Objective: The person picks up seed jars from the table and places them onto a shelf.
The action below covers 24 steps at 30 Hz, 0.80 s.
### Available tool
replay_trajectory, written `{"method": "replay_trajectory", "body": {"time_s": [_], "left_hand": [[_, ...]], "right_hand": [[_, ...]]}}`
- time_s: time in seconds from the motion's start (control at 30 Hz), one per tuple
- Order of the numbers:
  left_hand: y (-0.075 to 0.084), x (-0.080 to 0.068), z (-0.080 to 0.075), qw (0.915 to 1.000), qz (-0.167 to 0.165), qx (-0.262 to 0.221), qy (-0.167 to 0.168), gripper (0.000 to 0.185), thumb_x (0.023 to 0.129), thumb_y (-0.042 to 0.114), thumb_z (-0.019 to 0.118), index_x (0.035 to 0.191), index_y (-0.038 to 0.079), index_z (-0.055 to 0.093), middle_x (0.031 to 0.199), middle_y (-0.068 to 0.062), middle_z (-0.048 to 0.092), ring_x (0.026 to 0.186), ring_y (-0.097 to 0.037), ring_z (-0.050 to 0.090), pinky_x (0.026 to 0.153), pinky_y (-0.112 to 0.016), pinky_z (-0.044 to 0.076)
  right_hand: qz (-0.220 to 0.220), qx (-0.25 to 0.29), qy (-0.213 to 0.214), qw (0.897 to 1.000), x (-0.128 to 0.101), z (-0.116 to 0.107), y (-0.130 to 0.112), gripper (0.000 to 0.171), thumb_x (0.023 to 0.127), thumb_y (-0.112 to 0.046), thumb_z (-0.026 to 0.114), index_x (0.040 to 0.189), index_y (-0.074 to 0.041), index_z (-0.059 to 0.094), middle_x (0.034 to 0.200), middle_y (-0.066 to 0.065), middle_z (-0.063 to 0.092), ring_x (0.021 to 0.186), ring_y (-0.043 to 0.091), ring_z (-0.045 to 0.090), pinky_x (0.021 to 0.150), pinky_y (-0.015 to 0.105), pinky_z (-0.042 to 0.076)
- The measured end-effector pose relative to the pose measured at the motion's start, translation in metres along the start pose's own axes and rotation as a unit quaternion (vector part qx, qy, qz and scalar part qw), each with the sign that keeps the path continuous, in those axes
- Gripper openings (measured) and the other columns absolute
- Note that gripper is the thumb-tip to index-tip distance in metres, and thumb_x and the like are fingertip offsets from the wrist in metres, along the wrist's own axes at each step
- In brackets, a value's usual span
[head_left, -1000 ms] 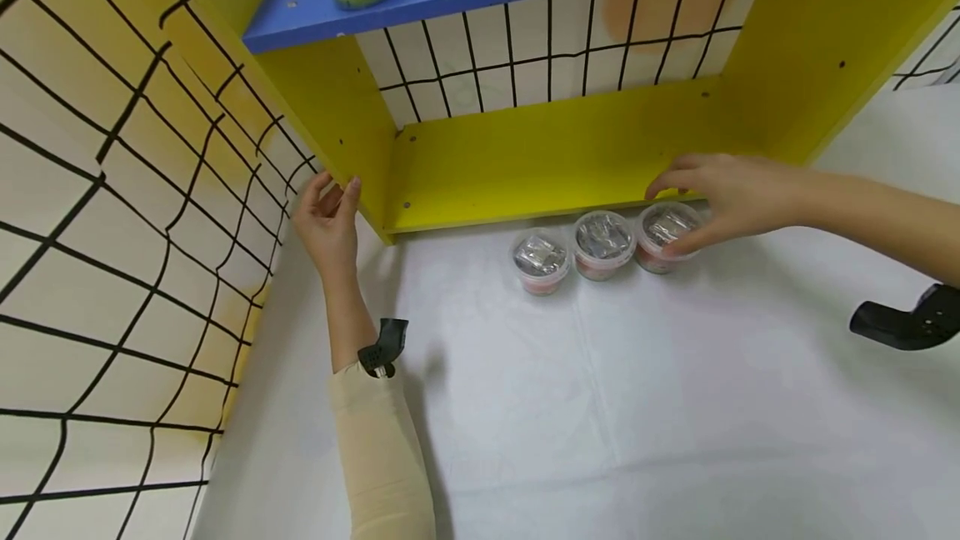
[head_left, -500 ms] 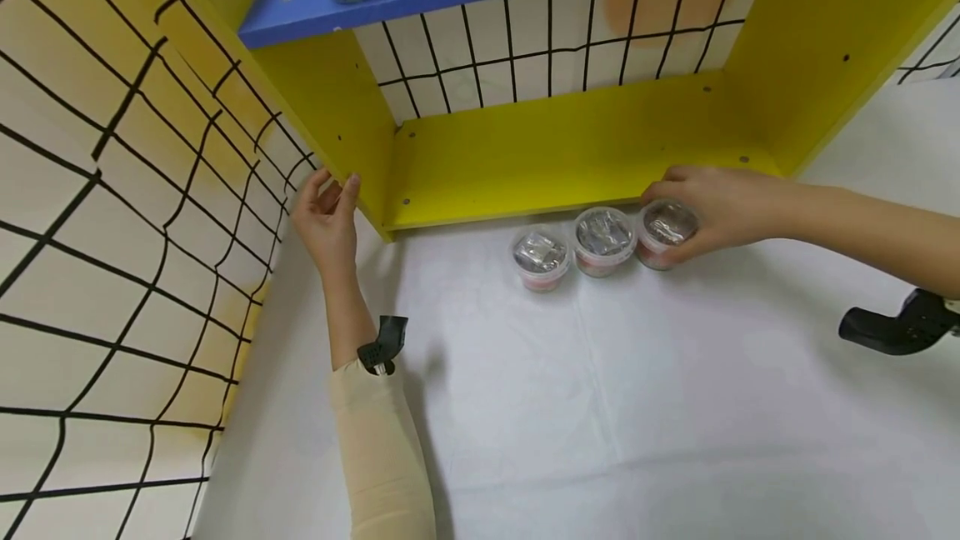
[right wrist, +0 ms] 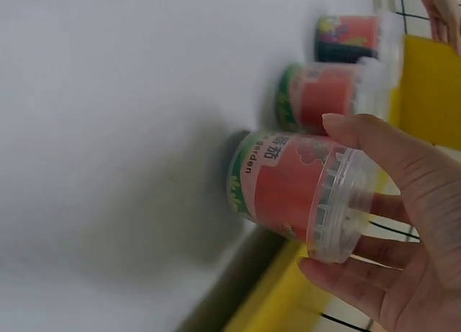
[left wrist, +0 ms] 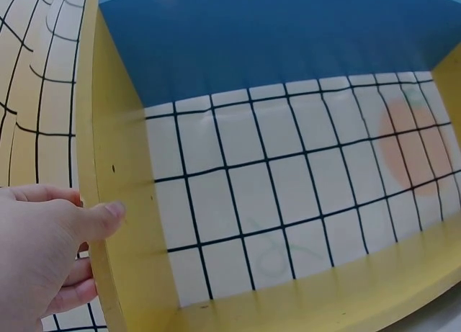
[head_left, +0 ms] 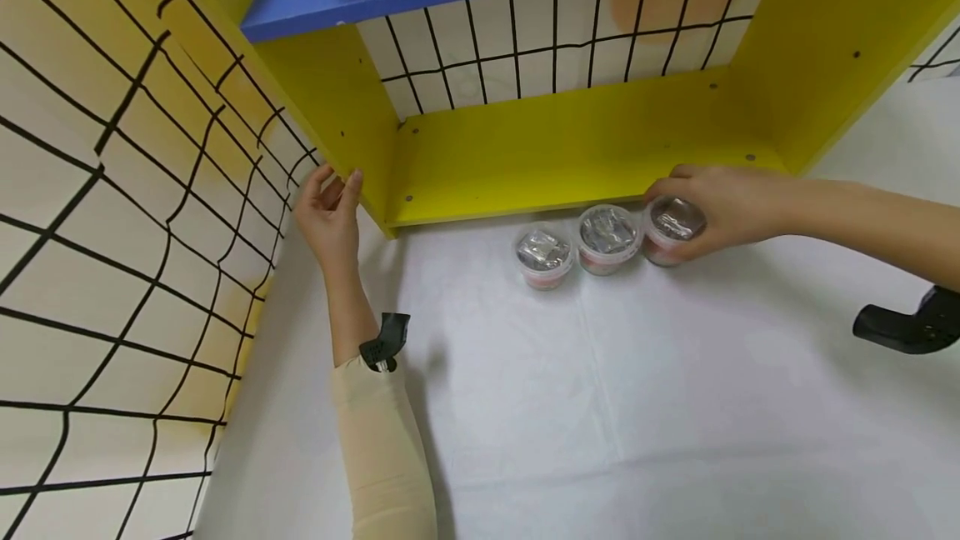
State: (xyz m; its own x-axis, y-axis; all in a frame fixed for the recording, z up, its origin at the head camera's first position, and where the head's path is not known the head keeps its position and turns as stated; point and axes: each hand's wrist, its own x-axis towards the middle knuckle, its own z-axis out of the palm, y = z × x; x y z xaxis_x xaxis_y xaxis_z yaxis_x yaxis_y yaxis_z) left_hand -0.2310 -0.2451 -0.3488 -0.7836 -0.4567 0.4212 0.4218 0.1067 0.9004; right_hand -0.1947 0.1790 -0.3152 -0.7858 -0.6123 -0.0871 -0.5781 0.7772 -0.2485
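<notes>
Gripping rightmost tub (head_left: 672, 228): your right hand (head_left: 731, 205) curls round it, thumb on near side, fingers on far side, just in front of yellow shelf box (head_left: 570, 158) front edge. Tub tilted, base barely off white cloth (head_left: 600, 407) or resting on it, cannot tell. Two more tubs (head_left: 606, 239) (head_left: 544, 257) stand left of it, in row before same shelf box. Your left hand (head_left: 327, 219) pinches shelf box's left wall edge, thumb inside, fingers outside.
</notes>
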Motion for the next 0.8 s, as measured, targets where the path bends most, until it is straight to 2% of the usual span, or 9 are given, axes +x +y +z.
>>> {"method": "replay_trajectory", "body": {"time_s": [0.23, 0.37, 0.5, 0.73, 0.8], "left_hand": [[0.000, 0.000, 0.001, 0.9999, 0.016, 0.002, -0.004, 0.027, 0.079, 0.013, 0.073, 0.103, 0.002, 0.067, 0.101, -0.008, 0.067, 0.086, -0.014, 0.068, 0.074, -0.024, 0.055], [0.001, 0.000, 0.002, 1.0000, 0.009, -0.003, -0.003, 0.026, 0.079, 0.012, 0.073, 0.102, 0.002, 0.068, 0.101, -0.008, 0.068, 0.085, -0.015, 0.068, 0.072, -0.023, 0.055], [0.001, 0.000, 0.002, 0.9999, -0.004, -0.012, 0.002, 0.025, 0.078, 0.011, 0.074, 0.101, 0.003, 0.068, 0.099, -0.009, 0.068, 0.083, -0.014, 0.068, 0.071, -0.023, 0.055], [0.000, 0.000, 0.001, 1.0000, 0.008, 0.000, 0.002, 0.026, 0.078, 0.011, 0.074, 0.102, 0.002, 0.068, 0.098, -0.008, 0.068, 0.083, -0.015, 0.068, 0.070, -0.023, 0.056], [0.000, 0.001, 0.001, 0.9999, 0.002, -0.011, 0.003, 0.025, 0.077, 0.010, 0.074, 0.101, 0.003, 0.068, 0.098, -0.009, 0.069, 0.083, -0.015, 0.068, 0.070, -0.023, 0.056]], "right_hand": [[-0.016, -0.022, 0.017, 0.999, -0.007, -0.022, 0.002, 0.067, 0.062, -0.040, 0.084, 0.117, -0.013, 0.058, 0.107, 0.013, 0.058, 0.088, 0.027, 0.058, 0.069, 0.042, 0.055], [-0.013, -0.032, 0.015, 0.999, -0.012, -0.032, 0.002, 0.068, 0.062, -0.042, 0.083, 0.119, -0.016, 0.057, 0.112, 0.015, 0.058, 0.091, 0.028, 0.058, 0.070, 0.043, 0.055], [-0.015, -0.038, 0.011, 0.999, -0.015, -0.036, 0.003, 0.068, 0.062, -0.041, 0.083, 0.119, -0.016, 0.056, 0.116, 0.015, 0.057, 0.092, 0.029, 0.057, 0.071, 0.044, 0.055], [-0.002, -0.044, -0.008, 0.999, -0.016, -0.036, 0.006, 0.069, 0.062, -0.039, 0.083, 0.121, -0.017, 0.054, 0.117, 0.016, 0.055, 0.090, 0.028, 0.057, 0.068, 0.043, 0.054], [0.001, -0.045, -0.011, 0.999, -0.017, -0.036, 0.006, 0.070, 0.062, -0.038, 0.083, 0.122, -0.017, 0.054, 0.117, 0.016, 0.055, 0.089, 0.028, 0.057, 0.068, 0.043, 0.054]]}}
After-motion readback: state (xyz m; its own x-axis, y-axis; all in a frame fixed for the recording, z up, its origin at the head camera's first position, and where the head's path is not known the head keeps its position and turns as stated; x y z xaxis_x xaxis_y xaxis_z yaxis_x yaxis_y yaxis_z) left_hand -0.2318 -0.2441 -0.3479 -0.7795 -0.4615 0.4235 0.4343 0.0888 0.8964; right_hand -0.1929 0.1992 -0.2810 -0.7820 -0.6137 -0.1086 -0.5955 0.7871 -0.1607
